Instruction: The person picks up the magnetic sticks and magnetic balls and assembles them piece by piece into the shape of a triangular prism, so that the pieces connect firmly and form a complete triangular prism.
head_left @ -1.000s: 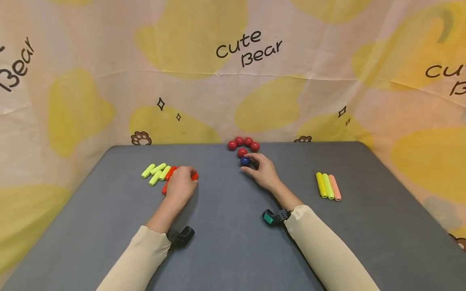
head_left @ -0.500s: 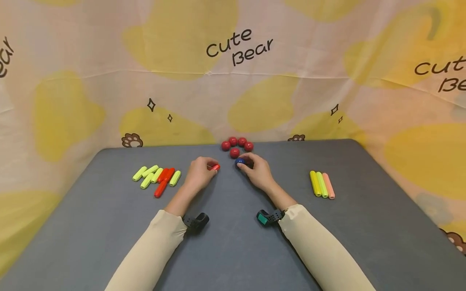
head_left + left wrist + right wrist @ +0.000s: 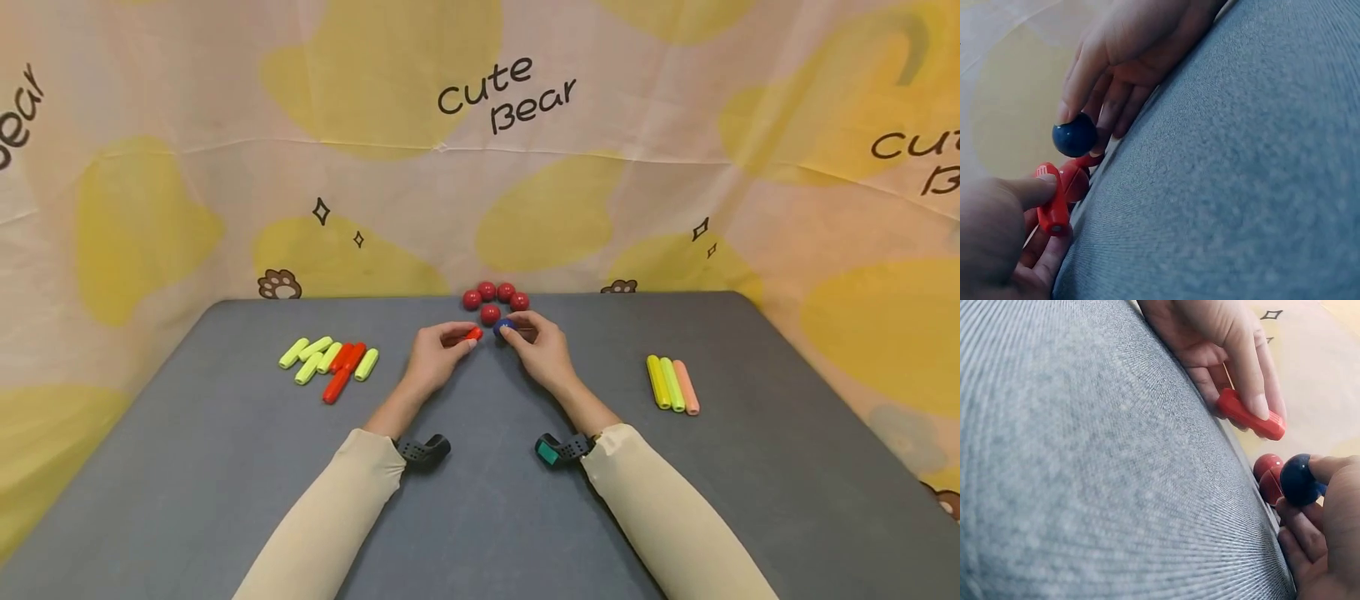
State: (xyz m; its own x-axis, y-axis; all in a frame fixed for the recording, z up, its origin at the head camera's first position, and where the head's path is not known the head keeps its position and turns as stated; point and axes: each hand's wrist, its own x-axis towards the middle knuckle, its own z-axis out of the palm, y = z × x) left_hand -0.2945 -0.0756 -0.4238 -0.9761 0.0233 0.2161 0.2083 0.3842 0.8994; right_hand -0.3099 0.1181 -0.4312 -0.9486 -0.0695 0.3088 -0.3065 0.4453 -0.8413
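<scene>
On the patterned cloth backdrop [image 3: 465, 196], straight up at twelve o'clock, I can read “cute Bear” [image 3: 507, 95] in dark, handwritten-looking letters. Toward ten o'clock I catch “ear” [image 3: 27, 104], the letter before it clipped; between two and three, only “cu” [image 3: 906, 146] over “B” [image 3: 939, 180], the rest cut off.

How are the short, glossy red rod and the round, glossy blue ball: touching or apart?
Apart. The right wrist view shows it: the pale patterned backdrop is visible between the red rod and the blue ball.
</scene>
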